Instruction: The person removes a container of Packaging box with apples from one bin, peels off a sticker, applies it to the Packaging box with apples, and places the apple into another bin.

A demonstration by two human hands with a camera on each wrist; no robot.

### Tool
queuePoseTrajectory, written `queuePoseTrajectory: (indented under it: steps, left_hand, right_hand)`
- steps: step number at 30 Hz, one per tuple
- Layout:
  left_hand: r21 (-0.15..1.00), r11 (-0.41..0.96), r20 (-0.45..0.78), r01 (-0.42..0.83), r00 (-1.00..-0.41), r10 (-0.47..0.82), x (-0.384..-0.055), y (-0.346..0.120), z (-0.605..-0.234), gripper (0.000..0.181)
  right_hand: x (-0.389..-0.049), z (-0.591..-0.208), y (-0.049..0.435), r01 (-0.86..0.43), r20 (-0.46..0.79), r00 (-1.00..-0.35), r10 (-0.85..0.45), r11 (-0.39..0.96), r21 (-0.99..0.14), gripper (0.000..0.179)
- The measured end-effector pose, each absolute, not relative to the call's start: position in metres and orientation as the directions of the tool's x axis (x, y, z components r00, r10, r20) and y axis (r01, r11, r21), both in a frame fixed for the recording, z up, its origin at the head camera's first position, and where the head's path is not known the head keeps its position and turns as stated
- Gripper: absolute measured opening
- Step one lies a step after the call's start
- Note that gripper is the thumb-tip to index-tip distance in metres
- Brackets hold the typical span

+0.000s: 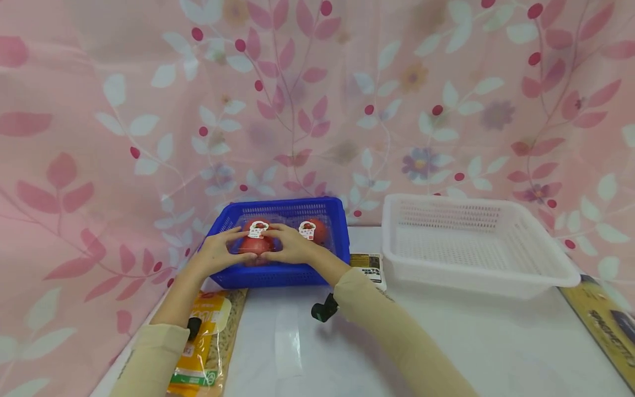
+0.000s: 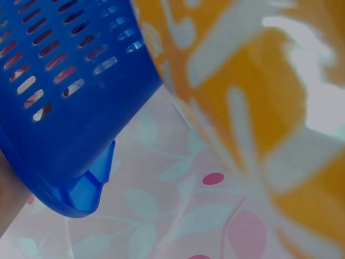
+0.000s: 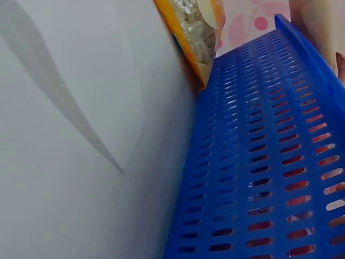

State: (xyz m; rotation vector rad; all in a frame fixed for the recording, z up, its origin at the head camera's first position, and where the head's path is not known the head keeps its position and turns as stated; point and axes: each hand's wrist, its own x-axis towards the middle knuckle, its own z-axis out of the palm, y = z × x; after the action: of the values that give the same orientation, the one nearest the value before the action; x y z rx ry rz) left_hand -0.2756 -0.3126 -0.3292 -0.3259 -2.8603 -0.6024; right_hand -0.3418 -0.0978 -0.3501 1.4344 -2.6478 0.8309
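In the head view, a blue basket (image 1: pixel 283 277) holds two clear packs of red round fruit with white labels. My left hand (image 1: pixel 221 255) and right hand (image 1: pixel 292 245) grip the left fruit pack (image 1: pixel 256 246) from both sides, fingertips and thumbs curled round it. The other fruit pack (image 1: pixel 319 231) lies to the right in the same basket, behind my right hand. In the left wrist view the slotted wall of the basket (image 2: pixel 70 124) shows, with only a bit of the hand at the edge. Red shows through the slots of the basket (image 3: pixel 259 151) in the right wrist view.
A yellow-orange food bag (image 1: pixel 208 342) lies under my left forearm. Right of the blue basket are a small white-and-black packet (image 1: pixel 368 269) and a white basket (image 1: pixel 461 278). A spaghetti pack (image 1: pixel 602 325) lies at the far right. A floral curtain (image 1: pixel 317 99) hangs behind.
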Motion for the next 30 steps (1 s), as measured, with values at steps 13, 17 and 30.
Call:
queuePoseTrajectory:
  steps: [13,17,30]
  left_hand:
    - [0.406,0.891,0.182,0.202,-0.974,0.138,-0.276,-0.319,-0.3358,0.075]
    - [0.399,0.897,0.164,0.189,-0.977,0.133,-0.2762,-0.3192,-0.3374,0.075]
    - [0.394,0.907,0.083,0.148,-0.989,0.125,-0.276,-0.3191,-0.3388,0.077]
  right_hand:
    - [-0.3442,-0.3524,-0.1053,-0.781,0.172,-0.579,-0.797,0.483,-0.396,0.061]
    - [-0.3433,-0.352,-0.1055,-0.787,0.15,-0.579,-0.801,0.501,-0.36,0.061]
    - [-0.3393,-0.3531,-0.1079,-0.776,0.077,-0.603,-0.794,0.563,-0.284,0.059]
